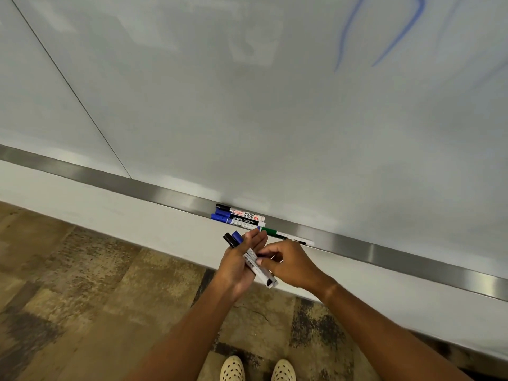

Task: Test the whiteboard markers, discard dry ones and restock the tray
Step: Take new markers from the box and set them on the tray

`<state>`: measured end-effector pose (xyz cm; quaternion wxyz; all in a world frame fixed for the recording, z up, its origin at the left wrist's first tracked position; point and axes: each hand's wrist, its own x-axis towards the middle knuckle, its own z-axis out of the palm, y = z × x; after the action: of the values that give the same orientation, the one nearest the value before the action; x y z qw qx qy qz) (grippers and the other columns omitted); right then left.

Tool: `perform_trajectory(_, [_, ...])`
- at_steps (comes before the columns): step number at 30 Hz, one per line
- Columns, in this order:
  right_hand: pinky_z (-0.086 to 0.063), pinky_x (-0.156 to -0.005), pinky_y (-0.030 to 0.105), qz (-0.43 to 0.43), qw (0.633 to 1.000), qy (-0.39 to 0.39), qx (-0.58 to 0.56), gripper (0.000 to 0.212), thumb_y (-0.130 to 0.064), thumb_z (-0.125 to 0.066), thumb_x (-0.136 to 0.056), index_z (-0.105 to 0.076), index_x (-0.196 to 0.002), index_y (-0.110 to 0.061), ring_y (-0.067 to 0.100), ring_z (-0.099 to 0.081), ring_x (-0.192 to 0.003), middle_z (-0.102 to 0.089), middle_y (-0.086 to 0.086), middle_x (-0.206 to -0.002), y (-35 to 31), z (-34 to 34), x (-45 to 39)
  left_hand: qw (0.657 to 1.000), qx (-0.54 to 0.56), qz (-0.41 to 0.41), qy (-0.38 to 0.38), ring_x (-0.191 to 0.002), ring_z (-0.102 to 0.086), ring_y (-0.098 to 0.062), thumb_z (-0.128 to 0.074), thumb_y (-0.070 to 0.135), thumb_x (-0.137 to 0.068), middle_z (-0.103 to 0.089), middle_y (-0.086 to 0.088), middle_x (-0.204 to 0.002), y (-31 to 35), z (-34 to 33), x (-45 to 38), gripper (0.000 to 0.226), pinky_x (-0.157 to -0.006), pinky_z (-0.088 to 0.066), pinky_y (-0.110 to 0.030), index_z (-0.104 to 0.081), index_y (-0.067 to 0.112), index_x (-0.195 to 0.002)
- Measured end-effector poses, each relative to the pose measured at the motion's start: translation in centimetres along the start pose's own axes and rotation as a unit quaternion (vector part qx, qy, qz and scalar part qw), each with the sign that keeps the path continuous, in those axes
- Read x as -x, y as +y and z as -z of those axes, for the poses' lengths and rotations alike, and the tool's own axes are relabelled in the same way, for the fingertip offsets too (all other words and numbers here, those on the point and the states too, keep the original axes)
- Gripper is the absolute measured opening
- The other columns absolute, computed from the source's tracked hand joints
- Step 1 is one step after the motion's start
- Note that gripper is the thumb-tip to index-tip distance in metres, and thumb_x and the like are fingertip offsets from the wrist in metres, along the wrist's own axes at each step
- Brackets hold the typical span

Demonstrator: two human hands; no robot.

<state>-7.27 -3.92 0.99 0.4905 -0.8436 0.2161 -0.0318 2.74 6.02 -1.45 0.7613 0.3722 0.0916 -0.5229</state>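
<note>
Glossy white whiteboard across the upper view, with a thin dark seam running diagonally at left and faint blue strokes at upper right. Brushed-metal tray along the board's lower edge, long, narrow and reflective. Plain white wall below the tray. Floor mottled brown and tan, in rough square patches, worn in texture. Two cream perforated shoes at the bottom edge.

On the tray, grouped just beside one another: black-capped marker with a white printed barrel; two blue markers, cylindrical, plastic; green marker lying further right, partly hidden by the fingers.

Left hand held just below the tray, palm up, fingers nearly straight and together, supporting a bundle of markers: one black cap and one blue cap projecting past the fingertips, white barrels with a barcode label, dark end at the wrist side. Thumb position not determinable.

Right hand beside the left, fingers curled, thumb and forefinger pinching a barrel in the bundle.
</note>
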Motion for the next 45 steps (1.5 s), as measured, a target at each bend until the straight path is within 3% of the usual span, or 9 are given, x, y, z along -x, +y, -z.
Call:
perform_trajectory(6, [-0.058, -0.067, 0.033, -0.081, 0.988, -0.014, -0.133, 0.014, -0.013, -0.069, -0.086, -0.076, -0.097, -0.019, 0.013, -0.068, -0.076, -0.073, 0.001, -0.086, 0.2, -0.2, 0.0, 1.000, 0.005, 0.004, -0.013, -0.121, -0.054, -0.022, -0.053, 0.025, -0.084, -0.061, -0.012, -0.126, -0.2, -0.2, 0.0, 0.051, -0.087, -0.052, -0.043, -0.049, 0.003, -0.129])
perform_trajectory(11, [-0.057, -0.079, 0.034, -0.091, 0.978, -0.041, -0.182, 0.018, -0.007, -0.069, -0.085, -0.073, -0.103, -0.011, 0.020, -0.071, -0.086, -0.074, 0.006, -0.091, 0.3, -0.4, -0.1, 1.000, 0.014, 0.012, -0.021, -0.125, -0.049, -0.030, -0.057, 0.025, -0.083, -0.059, -0.013, -0.128, -0.4, 0.8, -0.5, 0.054, -0.108, -0.033, -0.053, -0.048, 0.001, -0.131])
perform_trajectory(14, [-0.056, -0.081, 0.027, -0.065, 0.990, -0.013, -0.123, 0.020, -0.007, -0.072, -0.083, -0.074, -0.100, -0.017, 0.013, -0.070, -0.085, -0.075, -0.002, -0.089, 0.2, -0.1, -0.2, 0.999, 0.026, 0.011, -0.025, -0.123, -0.052, -0.033, -0.057, 0.023, -0.085, -0.059, -0.016, -0.128, -0.4, 0.9, -0.4, 0.052, -0.104, -0.039, -0.051, -0.048, -0.001, -0.129])
perform_trajectory(18, [-0.048, -0.064, 0.013, -0.054, 0.998, 0.044, -0.009, 0.020, -0.011, -0.073, -0.082, -0.075, -0.101, -0.017, 0.005, -0.065, -0.070, -0.072, -0.006, -0.082, 0.4, 1.1, -1.2, 0.999, 0.049, -0.004, -0.007, -0.112, -0.060, -0.031, -0.060, 0.022, -0.084, -0.061, -0.022, -0.122, -0.2, 0.5, 0.0, 0.044, -0.082, -0.055, -0.035, -0.056, -0.005, -0.119])
perform_trajectory(20, [-0.046, -0.063, 0.009, -0.049, 0.995, 0.070, 0.045, 0.020, -0.012, -0.073, -0.082, -0.074, -0.102, -0.015, 0.006, -0.064, -0.072, -0.072, -0.003, -0.086, 0.8, 1.9, -1.7, 0.999, 0.044, -0.013, 0.006, -0.112, -0.061, -0.028, -0.061, 0.024, -0.082, -0.061, -0.021, -0.122, -0.1, 0.6, -0.1, 0.044, -0.089, -0.051, -0.033, -0.057, -0.002, -0.117])
perform_trajectory(23, [-0.043, -0.067, 0.017, 0.010, 0.973, 0.123, 0.193, 0.022, -0.014, -0.068, -0.084, -0.073, -0.106, -0.014, 0.014, -0.063, -0.080, -0.072, 0.003, -0.093, 1.7, 3.2, -2.5, 0.999, 0.044, -0.017, 0.025, -0.113, -0.060, -0.025, -0.062, 0.026, -0.078, -0.063, -0.017, -0.121, 0.0, 1.0, -0.3, 0.053, -0.101, -0.042, -0.035, -0.053, -0.001, -0.123])
perform_trajectory(28, [-0.034, -0.065, 0.021, 0.009, 0.930, 0.123, 0.345, 0.027, -0.017, -0.062, -0.088, -0.069, -0.114, -0.015, 0.023, -0.060, -0.087, -0.065, 0.006, -0.099, 2.8, 4.6, -3.2, 0.998, 0.044, -0.015, 0.048, -0.116, -0.058, -0.026, -0.060, 0.026, -0.081, -0.063, -0.016, -0.122, -0.1, 2.1, -0.2, 0.054, -0.103, -0.040, -0.037, -0.049, -0.001, -0.126])
perform_trajectory(41, [-0.044, -0.060, 0.030, -0.067, 0.919, 0.130, 0.367, 0.021, -0.018, -0.062, -0.084, -0.071, -0.103, -0.017, 0.027, -0.061, -0.080, -0.065, 0.007, -0.091, 4.4, 4.5, -3.9, 0.998, 0.038, -0.015, 0.055, -0.115, -0.059, -0.025, -0.059, 0.025, -0.084, -0.064, -0.015, -0.120, 0.6, 3.0, 0.0, 0.051, -0.105, -0.040, -0.037, -0.049, 0.000, -0.127])
perform_trajectory(45, [-0.042, -0.060, 0.026, -0.074, 0.917, 0.127, 0.370, 0.021, -0.022, -0.062, -0.087, -0.070, -0.105, -0.015, 0.025, -0.062, -0.083, -0.067, 0.008, -0.096, 4.8, 4.9, -3.5, 0.998, 0.037, -0.013, 0.053, -0.115, -0.059, -0.025, -0.060, 0.024, -0.081, -0.064, -0.015, -0.120, 0.7, 2.8, -0.1, 0.053, -0.106, -0.039, -0.038, -0.049, 0.000, -0.128])
